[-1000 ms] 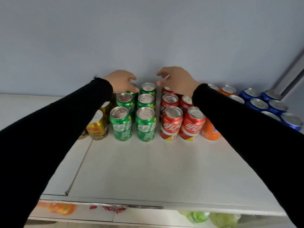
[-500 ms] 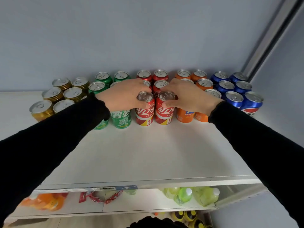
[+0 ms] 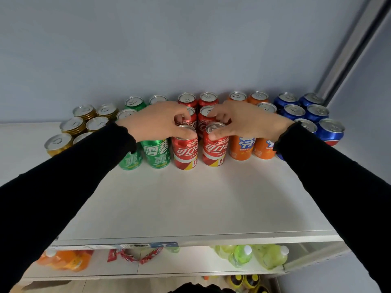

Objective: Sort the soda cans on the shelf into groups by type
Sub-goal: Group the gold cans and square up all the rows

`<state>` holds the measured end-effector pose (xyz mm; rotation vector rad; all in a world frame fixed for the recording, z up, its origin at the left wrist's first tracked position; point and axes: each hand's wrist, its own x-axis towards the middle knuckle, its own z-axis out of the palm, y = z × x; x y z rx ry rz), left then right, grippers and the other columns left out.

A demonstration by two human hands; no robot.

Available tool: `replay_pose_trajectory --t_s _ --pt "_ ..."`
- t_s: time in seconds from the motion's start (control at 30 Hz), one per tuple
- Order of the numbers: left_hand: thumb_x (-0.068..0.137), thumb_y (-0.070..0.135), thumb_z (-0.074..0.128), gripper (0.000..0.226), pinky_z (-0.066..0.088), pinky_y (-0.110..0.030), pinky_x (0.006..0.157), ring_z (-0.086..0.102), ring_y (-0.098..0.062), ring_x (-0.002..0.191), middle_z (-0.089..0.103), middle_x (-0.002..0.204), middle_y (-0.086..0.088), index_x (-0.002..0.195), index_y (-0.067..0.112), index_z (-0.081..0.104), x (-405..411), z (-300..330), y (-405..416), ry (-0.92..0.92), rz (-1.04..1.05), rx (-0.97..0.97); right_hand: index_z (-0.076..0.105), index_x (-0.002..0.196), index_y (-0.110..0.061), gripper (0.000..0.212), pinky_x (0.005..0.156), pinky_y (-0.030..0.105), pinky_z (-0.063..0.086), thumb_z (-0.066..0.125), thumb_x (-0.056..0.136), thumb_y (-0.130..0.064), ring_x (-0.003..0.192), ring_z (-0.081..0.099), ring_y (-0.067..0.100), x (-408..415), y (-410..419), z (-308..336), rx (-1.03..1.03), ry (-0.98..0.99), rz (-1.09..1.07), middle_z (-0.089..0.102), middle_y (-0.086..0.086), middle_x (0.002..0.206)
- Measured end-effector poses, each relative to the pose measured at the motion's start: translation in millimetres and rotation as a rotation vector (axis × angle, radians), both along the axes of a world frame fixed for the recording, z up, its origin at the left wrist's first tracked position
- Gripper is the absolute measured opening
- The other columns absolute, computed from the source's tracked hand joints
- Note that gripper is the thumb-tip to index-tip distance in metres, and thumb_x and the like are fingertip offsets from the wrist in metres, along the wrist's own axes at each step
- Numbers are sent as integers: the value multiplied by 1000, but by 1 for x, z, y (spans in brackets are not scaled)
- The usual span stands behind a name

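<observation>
Two front red aluminium cola cans (image 3: 185,148) are pinched by the left hand (image 3: 156,121) and right hand (image 3: 247,121); neighbouring green cans (image 3: 156,153) could be toppled by a careless nudge.

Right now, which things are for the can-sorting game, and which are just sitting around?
For the sorting: gold cans, green cans, red cans, orange cans, blue cans, top shelf.

Just sitting around: orange bottles, green bottles, both on the shelf below.

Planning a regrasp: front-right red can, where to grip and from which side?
Take the front-right red can by its upper wall just under the rim, from above and in front. It stands upright; another red can and the orange can crowd its flanks, so only top and front are free. The right hand already pinches there.
</observation>
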<state>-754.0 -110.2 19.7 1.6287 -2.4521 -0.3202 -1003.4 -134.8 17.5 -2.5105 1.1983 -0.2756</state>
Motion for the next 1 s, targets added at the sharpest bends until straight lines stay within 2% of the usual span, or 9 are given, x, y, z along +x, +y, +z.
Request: replay_pose_trajectory --t_s 0.1,0.23,0.33,0.4,0.5,0.63,0.77,0.83,1.0 --pt "87 56 66 51 44 -33 80 59 -17 98 61 115 1 126 23 62 2 11 -20 7 61 -108 63 119 -22 47 89 40 52 69 85 -54 98 64 17 5 -26 10 -80 -109 -138 67 -4 107" --pt "90 57 61 56 43 -37 87 56 -28 107 59 119 -10 129 17 62 -5 8 -45 -171 107 -76 60 130 -20 56 83 35 44 61 88 -57 110 60 25 26 -52 2 -171 105 -174 66 4 119" --pt "89 56 64 54 46 -40 89 58 -27 106 64 118 -9 124 17 66 -8 0 -53 -194 91 -28 63 128 -20 53 75 31 38 62 88 -56 106 61 26 35 -55 -4 -163 185 -118 66 4 111" --pt "89 52 66 50 47 -42 91 59 -26 106 66 119 -8 123 15 67 -7 -4 -57 -168 73 -29 62 132 -20 50 83 31 40 62 91 -49 113 59 26 33 -55 -4 -171 214 -84 65 6 125" --pt "89 49 68 54 42 -32 88 56 -23 109 63 128 -6 134 18 63 -4 -6 -63 -147 61 -23 58 139 -20 48 95 31 38 61 95 -39 124 54 25 27 -54 -1 -158 207 -40 60 5 137" --pt "87 48 72 58 34 -27 82 47 -12 97 62 129 -5 139 23 60 -2 -4 -69 -135 36 31 54 143 -20 51 95 27 33 61 96 -37 128 51 22 22 -54 -1 -106 197 -20 56 2 142" --pt "85 59 68 60 37 -29 85 52 -13 99 63 118 1 133 23 64 -1 9 -79 -88 65 53 62 134 -21 45 97 27 40 68 92 -36 116 59 14 13 -68 12 28 -2 -63 64 -8 125" --pt "88 58 65 53 39 -29 84 56 -16 100 64 118 -1 127 21 67 3 17 -92 -27 99 -52 67 125 -18 37 95 30 44 69 91 -33 111 62 17 9 -86 19 -58 -118 -136 68 -3 119" --pt "92 55 61 64 38 -34 99 52 -27 126 56 140 -9 142 17 54 -6 11 -122 -144 152 -50 56 137 -13 51 98 34 40 61 94 -41 122 55 27 27 -117 8 -111 131 -186 59 9 135"
